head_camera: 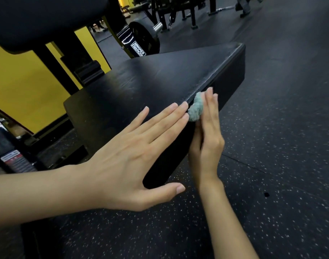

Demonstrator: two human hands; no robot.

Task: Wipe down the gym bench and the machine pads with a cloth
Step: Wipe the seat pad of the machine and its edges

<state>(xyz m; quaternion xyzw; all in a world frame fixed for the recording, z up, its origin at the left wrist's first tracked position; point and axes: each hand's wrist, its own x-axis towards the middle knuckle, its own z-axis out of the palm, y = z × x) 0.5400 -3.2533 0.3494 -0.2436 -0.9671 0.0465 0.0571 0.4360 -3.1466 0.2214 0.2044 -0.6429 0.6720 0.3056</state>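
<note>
The cloth (196,107), a small grey-green wad, sits bunched against the long side face of the gym bench (160,81), just under its top edge and about halfway along it. The right hand (206,141) flattens it there. Its fingers (211,101) are straight and close together, lying over the wad's outer side and reaching past it toward 12 o'clock. The thumb is hidden, so I cannot tell whether it hooks the cloth.

The left hand (133,156) lies palm-down on the bench top with fingers straight and slightly fanned. Their tips stop at the edge, touching or almost touching the cloth, which lies at their 2 o'clock.

The step in hand looks like wiping the bench's side edge. The next move probably calls for sliding the wad along that face toward 1 o'clock under steady pressure while the left hand braces. The machine pad (38,19) at 10 o'clock would likely come later.
</note>
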